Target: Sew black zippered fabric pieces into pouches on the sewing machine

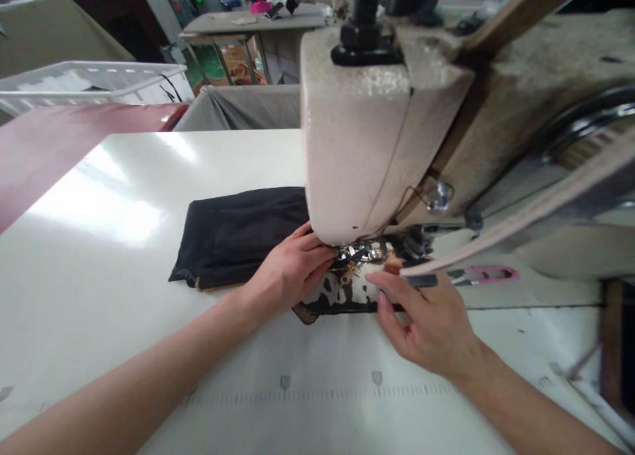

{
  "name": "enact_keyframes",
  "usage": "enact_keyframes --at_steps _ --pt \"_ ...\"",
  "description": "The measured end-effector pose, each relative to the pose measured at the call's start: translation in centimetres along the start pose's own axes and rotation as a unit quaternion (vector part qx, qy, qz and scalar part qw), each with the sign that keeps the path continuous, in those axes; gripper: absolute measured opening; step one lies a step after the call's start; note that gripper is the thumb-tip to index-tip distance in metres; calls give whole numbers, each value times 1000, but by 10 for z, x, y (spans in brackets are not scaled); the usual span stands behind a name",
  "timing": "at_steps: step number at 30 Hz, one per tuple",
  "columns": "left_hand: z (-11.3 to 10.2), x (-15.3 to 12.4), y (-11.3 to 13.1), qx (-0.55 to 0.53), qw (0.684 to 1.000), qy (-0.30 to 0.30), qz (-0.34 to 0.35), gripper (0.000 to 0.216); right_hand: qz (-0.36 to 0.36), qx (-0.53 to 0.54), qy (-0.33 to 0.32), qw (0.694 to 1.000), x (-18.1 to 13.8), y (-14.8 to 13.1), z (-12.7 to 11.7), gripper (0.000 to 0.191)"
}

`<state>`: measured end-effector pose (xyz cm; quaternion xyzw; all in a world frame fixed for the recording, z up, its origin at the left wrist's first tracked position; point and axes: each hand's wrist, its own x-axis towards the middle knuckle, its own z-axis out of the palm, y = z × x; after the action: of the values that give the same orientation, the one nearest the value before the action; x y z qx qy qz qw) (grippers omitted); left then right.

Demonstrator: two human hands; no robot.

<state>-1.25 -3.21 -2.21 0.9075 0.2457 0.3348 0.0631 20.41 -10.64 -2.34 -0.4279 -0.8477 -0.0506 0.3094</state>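
A black cloth pouch piece (238, 233) with a gold-toothed zipper (213, 288) along its near edge lies partly under the sewing machine head (357, 137). My left hand (290, 270) holds its right end close to the presser foot (370, 250), fingers together. Beneath the foot is a black-and-white patterned piece (342, 293) with a dark edge and a small gold zipper pull (348, 273). My right hand (429, 316) rests at that piece's right side, thumb and forefinger apart. Its other fingers are partly hidden. Pink-handled thread snips (491, 274) lie just behind it.
A pale curved bar (536, 204) crosses above my right hand. The white tabletop (223, 382) carries a printed ruler scale near me. Beyond its far-left edge stand a white plastic basket (183, 78), a red surface (89, 137) and a grey cloth-lined bin (258, 104).
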Motion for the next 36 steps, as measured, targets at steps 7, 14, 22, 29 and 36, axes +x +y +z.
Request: enact_keyframes --at_steps 7,14,22,29,36 --pt "1 -2 0 -16 1000 -12 -13 22 11 3 -64 998 2 -1 4 46" --pt "0 -1 -2 -23 999 -31 -28 22 30 15 -31 999 3 0 3 33" --pt "-1 -1 -2 -42 996 -45 -58 22 8 32 4 999 5 -3 0 23" --pt "-6 -7 -9 -94 990 -77 -78 25 40 31 54 997 2 1 2 21" --pt "12 28 -12 82 920 61 -379 21 29 17 75 997 -3 1 4 18"
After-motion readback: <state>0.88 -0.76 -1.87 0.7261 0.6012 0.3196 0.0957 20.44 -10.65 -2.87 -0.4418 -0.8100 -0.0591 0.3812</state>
